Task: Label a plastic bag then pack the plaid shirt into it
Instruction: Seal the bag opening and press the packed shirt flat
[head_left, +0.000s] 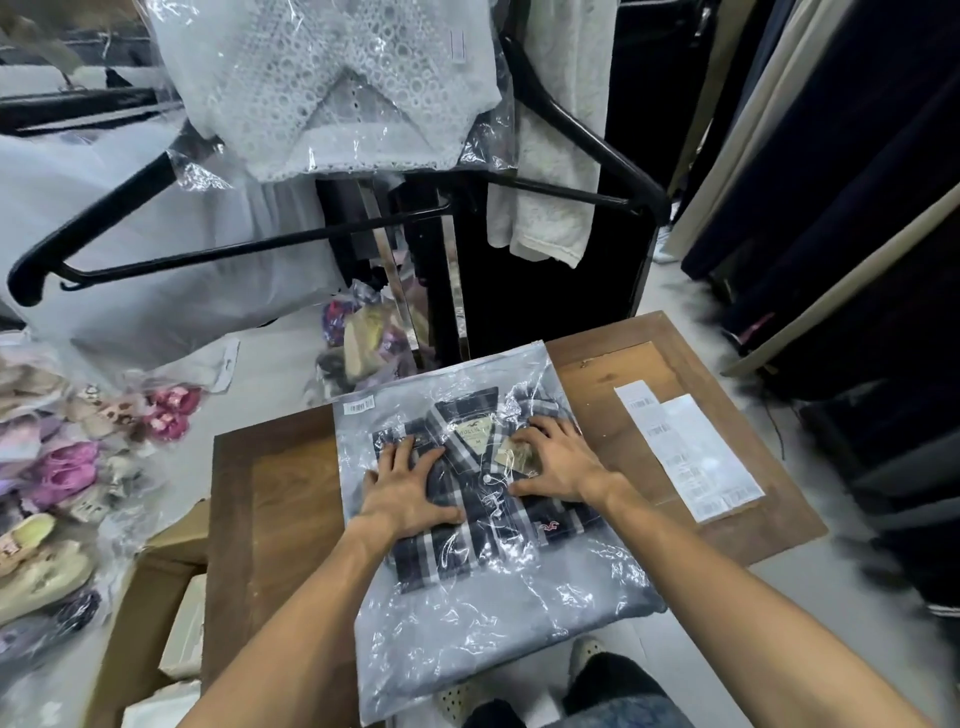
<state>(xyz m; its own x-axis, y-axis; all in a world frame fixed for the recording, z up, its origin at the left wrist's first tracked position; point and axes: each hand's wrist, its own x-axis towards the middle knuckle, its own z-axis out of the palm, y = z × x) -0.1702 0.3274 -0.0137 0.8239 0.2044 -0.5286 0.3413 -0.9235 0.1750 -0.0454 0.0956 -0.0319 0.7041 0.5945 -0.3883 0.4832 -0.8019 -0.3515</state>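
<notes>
A folded dark plaid shirt lies inside a clear plastic bag on a small wooden table. A white barcode label is stuck on the bag's far left corner. My left hand presses flat on the bag over the shirt's left side, fingers spread. My right hand presses flat on the shirt's right side beside the collar tag. The bag's near end hangs over the table's front edge.
A sheet of barcode labels lies on the table's right part. Black hangers and a bagged white lace garment hang ahead. Bagged shoes pile at left, cardboard boxes at lower left, dark hanging clothes at right.
</notes>
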